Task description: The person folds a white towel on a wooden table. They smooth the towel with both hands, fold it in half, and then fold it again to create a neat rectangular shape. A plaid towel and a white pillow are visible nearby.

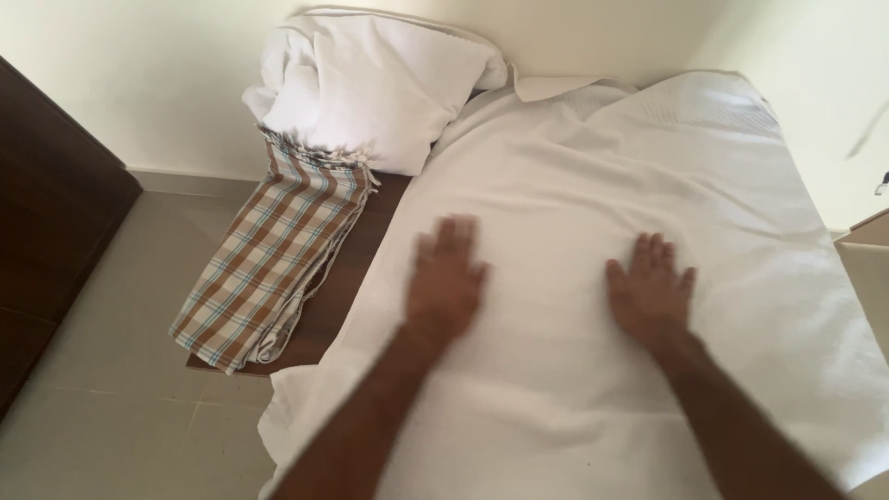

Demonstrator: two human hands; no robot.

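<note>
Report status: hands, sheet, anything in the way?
Left hand and right hand open, flat on white sheet. Sheet spread, wrinkled. Folded plaid cloth and white pillow lie off to the left.

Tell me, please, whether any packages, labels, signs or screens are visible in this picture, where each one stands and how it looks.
None: no package, label, sign or screen is in view.
Only cloth shows: both hands, left hand and right hand, lie flat on a white sheet; a folded checked cloth in brown, blue and white lies to the left, with a white bundle behind it.
</note>
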